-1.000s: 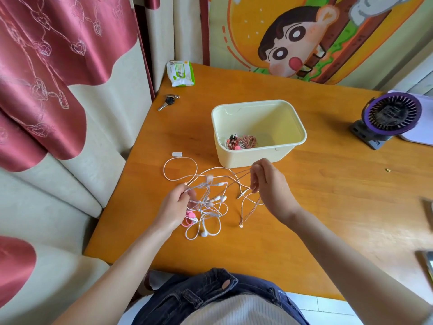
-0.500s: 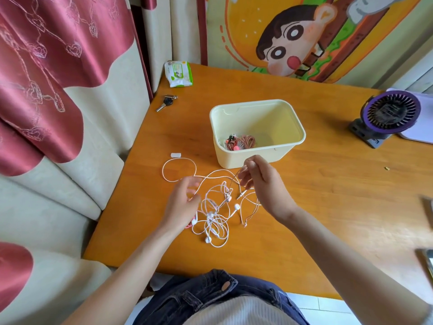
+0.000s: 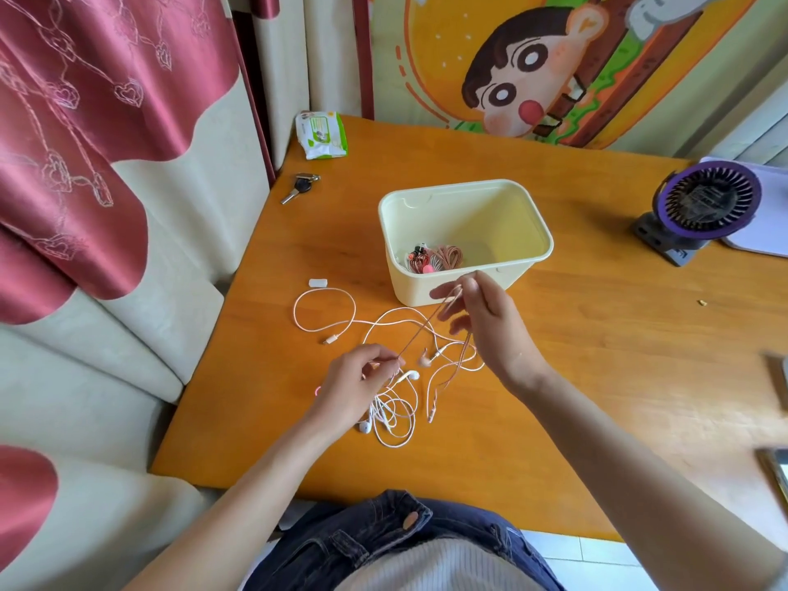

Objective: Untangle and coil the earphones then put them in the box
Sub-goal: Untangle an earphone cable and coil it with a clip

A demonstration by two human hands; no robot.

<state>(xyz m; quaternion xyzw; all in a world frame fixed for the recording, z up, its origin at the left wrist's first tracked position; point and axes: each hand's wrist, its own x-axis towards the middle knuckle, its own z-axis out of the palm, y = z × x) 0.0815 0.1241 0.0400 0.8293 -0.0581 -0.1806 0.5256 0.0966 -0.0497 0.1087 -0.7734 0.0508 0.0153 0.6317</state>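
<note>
A tangle of white earphones [image 3: 394,413] and a pinkish-gold earphone cable [image 3: 454,364] lies on the orange table [image 3: 597,377], in front of a cream box [image 3: 464,238]. My left hand [image 3: 356,388] pinches one end of a stretched pinkish cable length near the tangle. My right hand [image 3: 490,326] pinches the other end higher up, close to the box's front wall. The stretch runs taut between both hands. Coiled reddish earphones [image 3: 435,260] sit inside the box at its near left corner. A white cable loop [image 3: 324,309] lies left of the box.
A key [image 3: 300,187] and a wipes packet [image 3: 322,134] lie at the table's far left corner. A purple fan [image 3: 703,206] stands at the right, with a phone edge [image 3: 776,471] at the right border. Cushioned seating and a red curtain sit left of the table.
My right hand has risen toward the box, drawing a pinkish cable taut. My left hand stays at the tangle, pinching the cable's other end. The white earphones have spread lower on the table.
</note>
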